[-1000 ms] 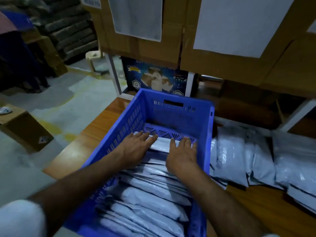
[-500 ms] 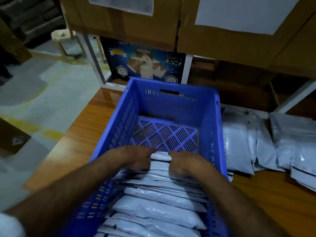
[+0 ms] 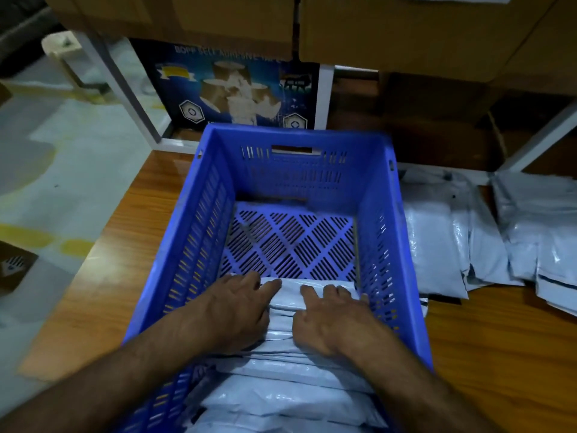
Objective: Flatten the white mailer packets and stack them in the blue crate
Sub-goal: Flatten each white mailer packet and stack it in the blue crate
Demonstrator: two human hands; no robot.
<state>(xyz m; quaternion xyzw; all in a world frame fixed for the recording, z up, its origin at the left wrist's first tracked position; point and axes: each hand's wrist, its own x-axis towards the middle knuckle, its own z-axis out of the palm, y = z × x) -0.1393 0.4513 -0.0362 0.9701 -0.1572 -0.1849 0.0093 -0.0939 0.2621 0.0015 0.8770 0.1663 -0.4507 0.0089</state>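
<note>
A blue crate [image 3: 373, 220] stands on the wooden table, its near half filled with a row of overlapping white mailer packets [image 3: 281, 398]. My left hand [image 3: 237, 307] and my right hand [image 3: 327, 314] lie side by side, palms down, pressing on the farthest packet [image 3: 288, 295] of the row. Fingers of both hands are extended over the packet's far edge. The far half of the crate shows its bare slotted floor.
A loose pile of white mailer packets [image 3: 487, 242] lies on the table right of the crate. Behind stand a white shelf frame [image 3: 125, 85], brown cartons [image 3: 406, 29] and a dark blue tape box [image 3: 237, 89]. Bare floor lies to the left.
Both hands have drawn back toward me along the packet row, uncovering more of the crate's slotted floor. The camera has tilted further down over the crate.
</note>
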